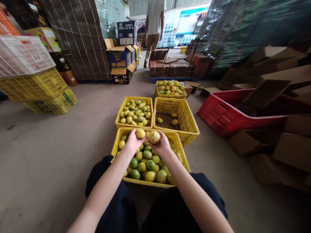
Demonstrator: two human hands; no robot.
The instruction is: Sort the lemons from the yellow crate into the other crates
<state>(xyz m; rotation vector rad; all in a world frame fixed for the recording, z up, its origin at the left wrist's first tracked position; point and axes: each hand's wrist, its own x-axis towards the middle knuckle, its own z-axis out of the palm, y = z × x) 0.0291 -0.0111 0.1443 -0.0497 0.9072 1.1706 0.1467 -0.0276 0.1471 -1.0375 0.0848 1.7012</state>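
Observation:
My left hand (134,141) is closed round a yellow lemon (140,133), held up over the far part of the nearest yellow crate (118,142). Right beside it, my right hand (162,145) grips a rounder, paler lemon (154,137) with a small dark spot on it. Both hands are close together, their fingertips nearly meeting. Below them the crate holds many yellow and green lemons (147,154), partly covered by my hands and forearms.
Beyond stand a crate of lemons (117,118) at left, a crate (194,129) with several lemons at right, and another full crate (170,95). A red crate (215,119) with cardboard stands right. Stacked crates (31,84) are left. A person (155,19) is at the back.

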